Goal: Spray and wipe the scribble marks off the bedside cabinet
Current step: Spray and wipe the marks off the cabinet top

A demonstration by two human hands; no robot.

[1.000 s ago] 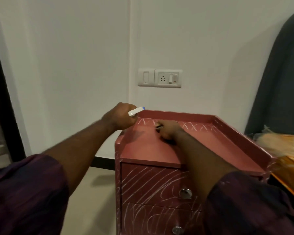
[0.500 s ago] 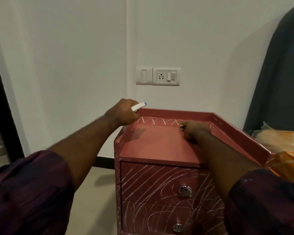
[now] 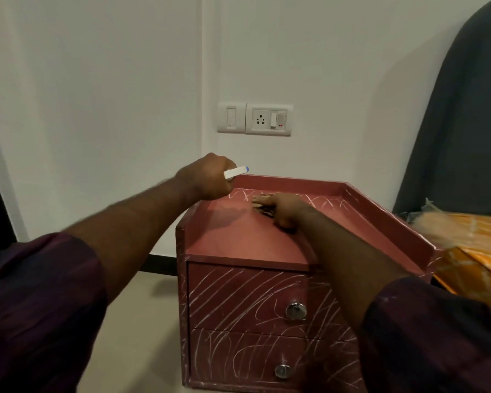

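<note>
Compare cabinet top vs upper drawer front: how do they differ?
The top is mostly bare red, with scribbles only in a band along the back rim. The upper drawer has white strokes across its visible front. The top lies flat with a raised rim. The drawer front stands upright and bears a metal knob. The right hand rests on the top, and nothing touches the drawer. Both share the same red finish.

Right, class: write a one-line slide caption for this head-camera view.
Right hand presses a dark item on the scribbled red cabinet top; left hand grips a white blue-tipped object.
</note>
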